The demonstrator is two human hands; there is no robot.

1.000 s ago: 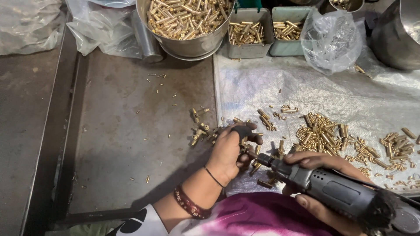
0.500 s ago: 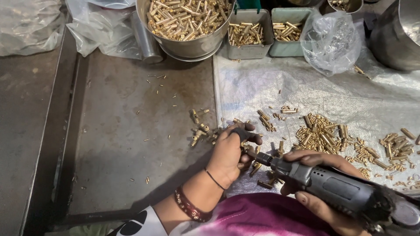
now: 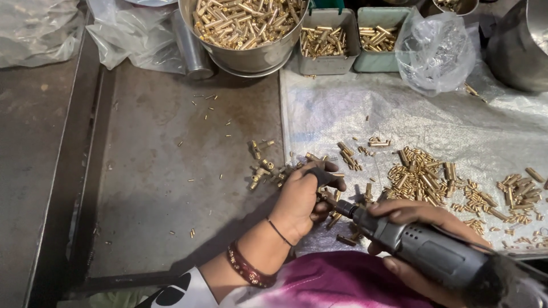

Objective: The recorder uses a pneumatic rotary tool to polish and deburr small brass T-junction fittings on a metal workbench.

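Left hand (image 3: 301,194): fingers curled tight round a small brass piece (image 3: 329,199), pinched betw. thumb + fingertips, near the middle of the surface's front edge.
Right hand (image 3: 419,245): wrapped shut round a grey rotary tool (image 3: 428,251), body angled toward the front right corner, tip pointing left.
Tool tip (image 3: 338,206): right at the brass piece; contact or just short of it, can't tell.
Wrist: dark bangle (image 3: 246,267) + thin band on the left forearm.
Loose brass: pile of brass parts (image 3: 419,177) on the white woven sheet (image 3: 456,125), right half of the surface; smaller brass cluster (image 3: 262,166) just left of the sheet's edge, on bare metal surface (image 3: 160,171).
Back edge: big steel bowl (image 3: 251,54) full of brass parts; two small green trays (image 3: 330,40) beside it, also brass-filled.
Back right: crumpled clear bag (image 3: 436,51), steel pot (image 3: 522,45) at the corner.
Back left: clear plastic bags (image 3: 125,34).
Front: pink-purple cloth (image 3: 337,285) at the near edge.
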